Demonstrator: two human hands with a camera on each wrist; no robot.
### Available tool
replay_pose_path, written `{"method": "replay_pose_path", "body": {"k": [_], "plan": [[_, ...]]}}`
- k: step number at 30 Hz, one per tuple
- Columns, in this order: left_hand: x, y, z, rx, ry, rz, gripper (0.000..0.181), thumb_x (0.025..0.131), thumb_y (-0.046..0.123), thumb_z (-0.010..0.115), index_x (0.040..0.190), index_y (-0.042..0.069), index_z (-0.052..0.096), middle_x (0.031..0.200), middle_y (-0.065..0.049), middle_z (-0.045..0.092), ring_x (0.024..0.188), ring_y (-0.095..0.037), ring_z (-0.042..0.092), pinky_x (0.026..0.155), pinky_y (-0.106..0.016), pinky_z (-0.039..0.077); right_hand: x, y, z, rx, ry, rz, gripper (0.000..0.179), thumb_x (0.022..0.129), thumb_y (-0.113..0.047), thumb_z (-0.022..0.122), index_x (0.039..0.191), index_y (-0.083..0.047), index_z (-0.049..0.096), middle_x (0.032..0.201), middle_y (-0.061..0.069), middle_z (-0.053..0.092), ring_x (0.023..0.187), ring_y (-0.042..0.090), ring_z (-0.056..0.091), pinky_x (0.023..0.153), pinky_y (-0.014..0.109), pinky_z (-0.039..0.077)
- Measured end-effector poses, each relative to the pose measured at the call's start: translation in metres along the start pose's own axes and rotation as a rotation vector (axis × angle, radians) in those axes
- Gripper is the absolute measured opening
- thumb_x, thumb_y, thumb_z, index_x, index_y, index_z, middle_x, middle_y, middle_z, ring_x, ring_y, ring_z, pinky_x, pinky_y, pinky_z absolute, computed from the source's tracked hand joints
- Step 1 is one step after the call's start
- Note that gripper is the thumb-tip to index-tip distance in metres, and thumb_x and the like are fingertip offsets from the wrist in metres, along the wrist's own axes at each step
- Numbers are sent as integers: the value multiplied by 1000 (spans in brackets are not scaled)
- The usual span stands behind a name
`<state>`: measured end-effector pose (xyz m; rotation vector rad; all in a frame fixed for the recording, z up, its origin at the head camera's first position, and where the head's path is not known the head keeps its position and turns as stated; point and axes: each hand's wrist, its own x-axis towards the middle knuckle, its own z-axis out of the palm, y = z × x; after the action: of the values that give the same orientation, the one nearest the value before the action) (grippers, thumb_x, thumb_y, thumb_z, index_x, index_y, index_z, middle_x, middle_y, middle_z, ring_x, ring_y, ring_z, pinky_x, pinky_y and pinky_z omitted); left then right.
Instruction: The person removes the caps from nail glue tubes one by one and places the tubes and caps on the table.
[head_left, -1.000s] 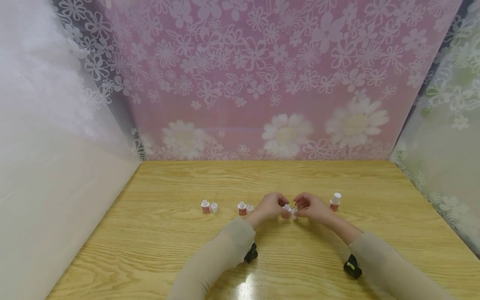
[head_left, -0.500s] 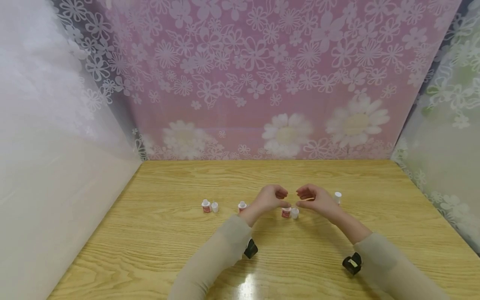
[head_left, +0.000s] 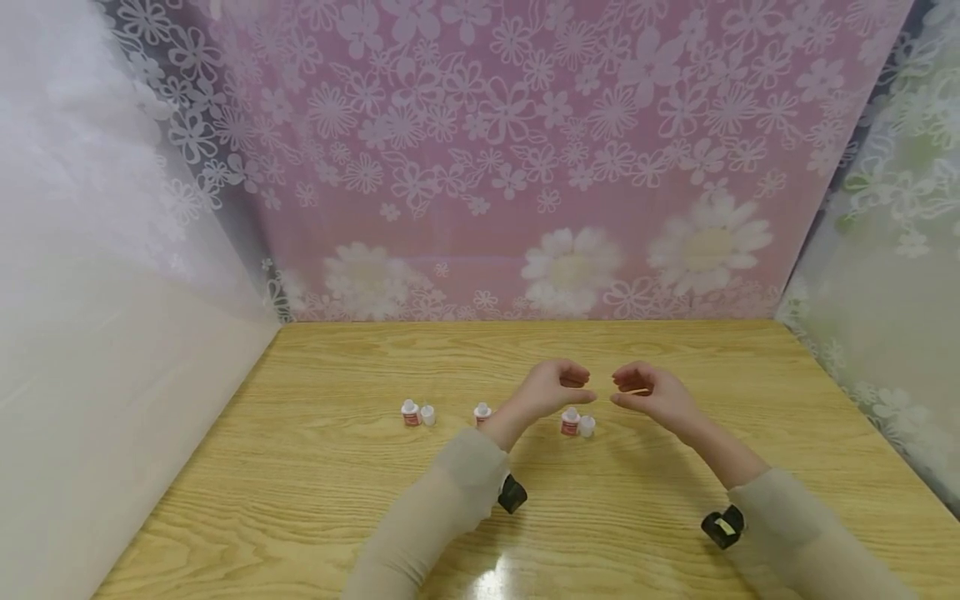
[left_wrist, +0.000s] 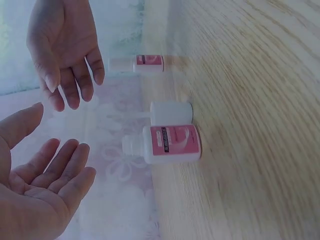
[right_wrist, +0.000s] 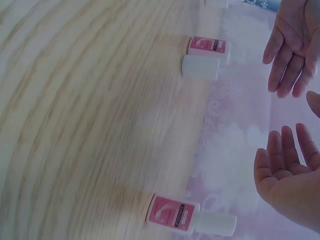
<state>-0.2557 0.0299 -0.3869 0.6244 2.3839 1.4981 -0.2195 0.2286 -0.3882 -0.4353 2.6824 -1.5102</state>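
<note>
Both hands hover empty above the table, fingers loosely bent and apart, the left hand (head_left: 555, 388) facing the right hand (head_left: 662, 398). Below them stands a small white bottle (head_left: 570, 423) with a pink-red label and a bare nozzle. Its white cap (head_left: 587, 427) stands upside down right beside it, a thin stem pointing up from it in the left wrist view. A capped bottle of the same kind (right_wrist: 172, 214) stands near the right hand; in the head view that hand and forearm hide it.
Further left stand another uncapped bottle (head_left: 411, 414) with its cap (head_left: 427, 415) beside it, and a second uncapped bottle (head_left: 482, 412) partly behind the left wrist. Floral curtains rise behind the wooden table (head_left: 315, 500) and at both sides.
The fingers have let go of the bottle and its cap, which now stand side by side. Both hands have risen and moved away; the right hand has shifted right, covering the capped bottle.
</note>
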Motion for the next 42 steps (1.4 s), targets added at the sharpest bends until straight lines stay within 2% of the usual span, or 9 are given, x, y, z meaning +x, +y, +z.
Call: {"method": "replay_pose_path", "body": {"k": [8,15,22,26,35,42], "plan": [[7,10,13,-5,-38,29,40,79,23,68,113,5,58,105,-3,60,89,-7,55,75,-21,44,-9,3,-15,7,-2,80,45,84,-27,61,115,2,47,113,24,48,96,33,51,66,42,46],[14,21,26,-21,-31,52,37,79,21,68,111,7,59,104,-3,61,87,-5,56,73,-19,44,-18,5,-29,42,19,48,40,86,-18,60,114,8,45,110,24,49,89,33,54,68,43,48],[21,32,41,-10,-37,67,36,79,18,68,111,6,59,103,-1,61,87,-5,56,72,-18,44,-29,8,-44,-75,67,41,40,87,-22,58,114,6,48,110,23,51,96,34,51,74,41,45],[26,36,51,-14,-33,52,36,78,20,69,110,6,59,100,2,61,86,-4,56,71,-18,44,-34,11,-51,-85,73,64,43,87,-25,58,115,6,46,109,24,51,97,36,50,74,43,45],[32,35,65,-5,12,25,36,78,22,69,110,8,59,100,4,60,89,-6,55,72,-20,44,-39,18,-60,-113,89,69,42,88,-24,56,115,7,46,110,25,50,97,36,49,74,43,45],[35,36,80,-59,139,-5,46,79,21,68,120,7,51,111,2,55,101,-10,52,78,-21,43,-39,25,-67,-166,121,69,39,88,-22,56,114,6,47,110,24,50,95,33,50,73,40,46]]}}
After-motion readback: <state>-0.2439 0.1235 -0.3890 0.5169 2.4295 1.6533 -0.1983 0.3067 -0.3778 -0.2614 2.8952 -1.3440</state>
